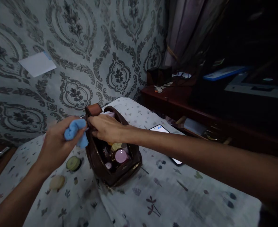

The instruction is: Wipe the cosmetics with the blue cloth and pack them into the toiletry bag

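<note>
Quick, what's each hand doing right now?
Left hand: closed, holding a blue cloth.
Right hand: at the brown zippered bag; its grip cannot be told.

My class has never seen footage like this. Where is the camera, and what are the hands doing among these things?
There is no machine: these are one person's bare hands, filmed by a camera on the person's head, looking forward and down. The left hand holds a light-blue cloth. The right hand is at the mouth of an open brown bag; whether it grips anything is unclear. A round pink item shows inside. On the patterned sheet also lie two small round items and a phone.
</note>
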Motion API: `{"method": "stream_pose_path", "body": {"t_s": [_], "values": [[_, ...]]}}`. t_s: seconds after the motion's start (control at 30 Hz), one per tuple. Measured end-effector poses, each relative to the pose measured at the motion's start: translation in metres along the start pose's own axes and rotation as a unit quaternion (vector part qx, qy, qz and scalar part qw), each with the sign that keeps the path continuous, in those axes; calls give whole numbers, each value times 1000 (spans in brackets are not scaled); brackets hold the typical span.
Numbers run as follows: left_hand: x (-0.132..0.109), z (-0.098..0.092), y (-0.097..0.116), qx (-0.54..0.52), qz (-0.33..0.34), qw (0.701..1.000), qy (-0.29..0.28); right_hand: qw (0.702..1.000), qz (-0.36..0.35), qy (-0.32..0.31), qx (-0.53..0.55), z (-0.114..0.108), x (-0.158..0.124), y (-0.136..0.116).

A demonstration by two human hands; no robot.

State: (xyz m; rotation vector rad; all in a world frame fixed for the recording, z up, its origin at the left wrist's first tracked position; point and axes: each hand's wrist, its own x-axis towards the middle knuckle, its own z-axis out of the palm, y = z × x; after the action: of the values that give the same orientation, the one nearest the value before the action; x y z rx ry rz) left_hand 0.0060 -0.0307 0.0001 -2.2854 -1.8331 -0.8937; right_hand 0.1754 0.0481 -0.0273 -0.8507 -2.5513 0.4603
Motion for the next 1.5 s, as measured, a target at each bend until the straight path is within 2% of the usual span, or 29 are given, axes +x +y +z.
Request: {"method": "stream_pose_path", "body": {"t_s": [0.17, 0.27, 0.43, 0.5, 0.53, 0.63, 0.73, 0.9, 0.97, 1.03, 1.1, 1.17, 1.27, 1.37, 1.43, 1.5], "values": [[-39, 14, -4, -47, -52, 998, 6, 999, 32, -9, 5, -2, 17, -3], [-73, 23, -7, -69, -73, 995, -1, 999, 33, -13, -8, -2, 23, -5], [-147, 49, -12, -64, -8, 998, -8, 999, 22, 17, -17, 8, 28, 1], [-173, 61, -12, -80, 62, 995, -19, 999, 14, 22, -23, 11, 28, 2], [-183, 66, -11, -84, 94, 991, -45, 999, 16, 22, -25, 11, 27, 1], [-206, 76, -11, -49, 152, 982, -98, 999, 38, 9, -12, 9, 23, -3], [-216, 76, -13, -15, 156, 981, -116, 999, 49, -4, -4, 6, 17, -6], [-218, 66, -24, -34, 107, 988, -110, 999, 42, 15, -28, 1, 7, -10], [-219, 62, -30, -39, 88, 990, -107, 997, 37, 59, -44, -1, -2, -16], [-221, 59, -40, -31, 70, 992, -100, 990, 25, 130, -43, 0, -15, -28], [-220, 54, -53, -10, 47, 996, -80, 980, -11, 197, -7, 7, -31, -44], [-215, 45, -69, 25, 7, 998, -58, 972, -68, 220, 42, 21, -47, -65], [-206, 19, -96, 118, -106, 986, -52, 967, -160, 172, 98, 54, -66, -95], [-207, -11, -123, 221, -203, 953, -42, 969, -203, 75, 123, 94, -75, -116], [-215, -25, -139, 282, -260, 923, -29, 973, -173, 27, 151, 120, -74, -125], [-227, -31, -154, 310, -305, 900, -27, 973, -126, -25, 191, 143, -69, -132]]}}
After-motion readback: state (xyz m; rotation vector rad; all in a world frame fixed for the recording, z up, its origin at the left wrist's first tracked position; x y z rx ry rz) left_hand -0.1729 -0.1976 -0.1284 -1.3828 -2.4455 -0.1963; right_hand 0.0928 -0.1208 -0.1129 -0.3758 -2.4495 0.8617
